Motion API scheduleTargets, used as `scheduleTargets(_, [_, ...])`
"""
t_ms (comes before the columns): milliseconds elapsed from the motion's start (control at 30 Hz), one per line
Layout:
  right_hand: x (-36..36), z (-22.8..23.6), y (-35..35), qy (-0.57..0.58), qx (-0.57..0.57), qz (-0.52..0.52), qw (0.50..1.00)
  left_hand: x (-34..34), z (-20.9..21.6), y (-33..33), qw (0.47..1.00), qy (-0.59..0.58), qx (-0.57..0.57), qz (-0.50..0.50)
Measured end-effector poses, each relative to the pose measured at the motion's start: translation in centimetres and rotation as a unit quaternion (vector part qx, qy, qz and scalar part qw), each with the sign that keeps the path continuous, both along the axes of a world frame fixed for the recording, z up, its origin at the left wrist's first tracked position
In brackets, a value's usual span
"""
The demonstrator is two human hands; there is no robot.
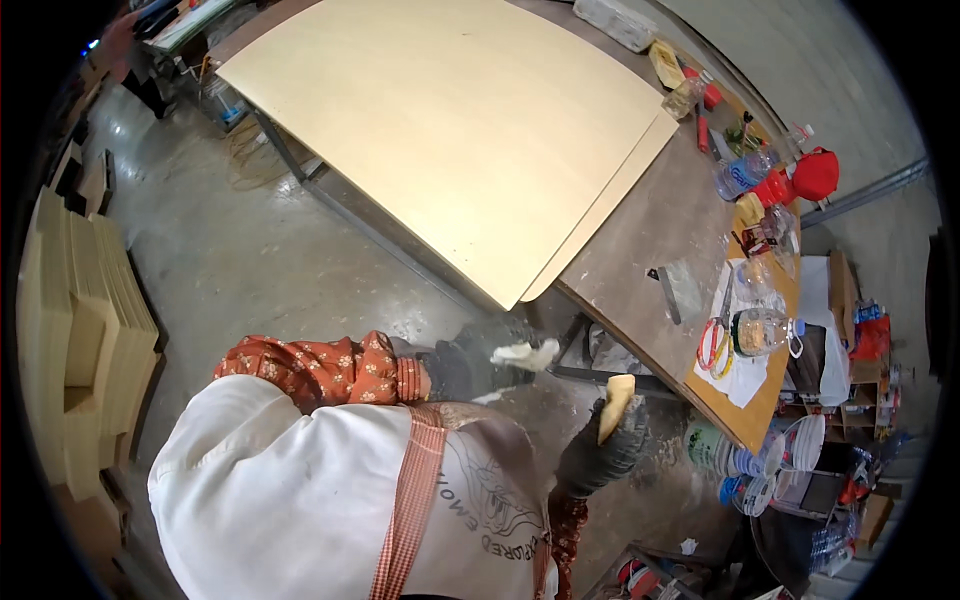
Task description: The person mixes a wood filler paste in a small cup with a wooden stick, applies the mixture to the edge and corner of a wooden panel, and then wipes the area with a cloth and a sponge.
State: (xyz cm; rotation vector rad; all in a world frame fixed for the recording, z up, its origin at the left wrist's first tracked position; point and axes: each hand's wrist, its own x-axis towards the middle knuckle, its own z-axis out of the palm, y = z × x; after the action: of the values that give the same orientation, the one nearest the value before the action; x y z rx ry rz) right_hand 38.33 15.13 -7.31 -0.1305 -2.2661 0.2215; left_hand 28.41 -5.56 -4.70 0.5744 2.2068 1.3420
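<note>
At lower centre the gloved right hand (pixel 603 452) grips a stiff, light yellowish scraper (pixel 614 403) by its lower end, while the gloved left hand (pixel 470 368) pinches a soft whitish lump (pixel 527 352).

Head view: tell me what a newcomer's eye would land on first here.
The large pale plywood sheet fills the upper middle, lying on the workbench. Below it, two dark-gloved hands meet: the left hand holds a whitish lump, the right hand a yellowish scraper. Bottles and red things clutter the bench's right edge.

Pale scraper (pixel 615 402) — upright, w/ white putty (pixel 527 352)
</note>
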Motion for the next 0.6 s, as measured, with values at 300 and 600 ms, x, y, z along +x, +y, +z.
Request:
scheduleTargets(300, [-1.6, 2.2, 1.6, 0.1, -0.509, 0.02, 0.855, -0.6, -3.5, -2.4, 0.958, 0.243, 0.146, -0.036])
scheduleTargets(600, [-3.8, 4.0, 7.7, 0.154, -0.599, 0.069, 0.783, 0.1, -7.8, -9.9, 0.958, -0.092, 0.131, 0.238])
